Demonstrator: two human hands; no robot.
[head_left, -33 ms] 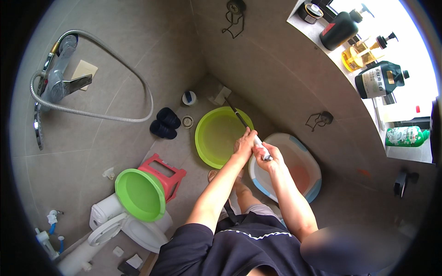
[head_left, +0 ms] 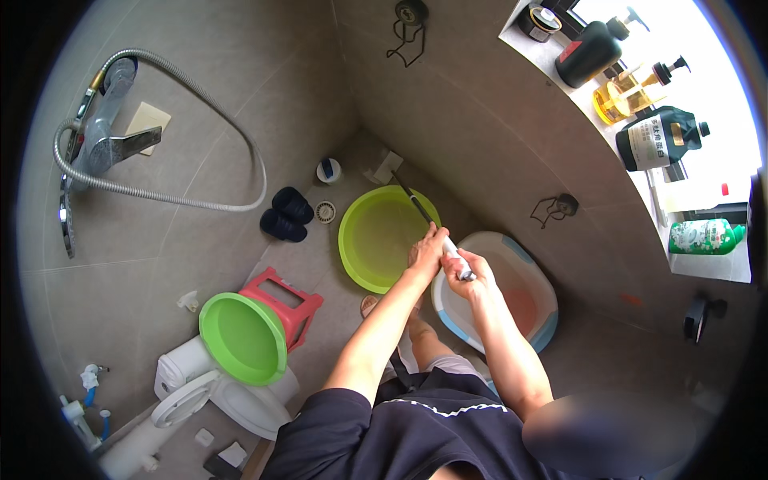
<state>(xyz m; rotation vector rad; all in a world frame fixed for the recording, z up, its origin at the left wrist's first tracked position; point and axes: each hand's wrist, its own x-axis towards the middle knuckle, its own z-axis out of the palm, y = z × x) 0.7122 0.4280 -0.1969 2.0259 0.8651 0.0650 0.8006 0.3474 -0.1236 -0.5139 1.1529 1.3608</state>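
A long-handled cleaning tool [head_left: 419, 209] with a dark shaft and a white grip slants across in front of me. My left hand [head_left: 427, 251] is closed around it above the white grip. Nearer to me, my right hand [head_left: 472, 275] wraps the grip close to its grey end. At the far end is a pale flat head [head_left: 387, 166], low in the wall corner; its exact kind is unclear. Under the shaft sits a yellow-green basin [head_left: 346, 258]. A white tub with blue edge parts [head_left: 547, 331] lies below my right hand, something reddish showing inside.
Dark slippers [head_left: 286, 216], a floor drain [head_left: 325, 212] and a small white container [head_left: 329, 171] lie beyond the basin. To the left, a red stool [head_left: 308, 314] stands beside a green basin [head_left: 212, 308] over a toilet [head_left: 256, 408]. Bottles line the window ledge [head_left: 552, 56].
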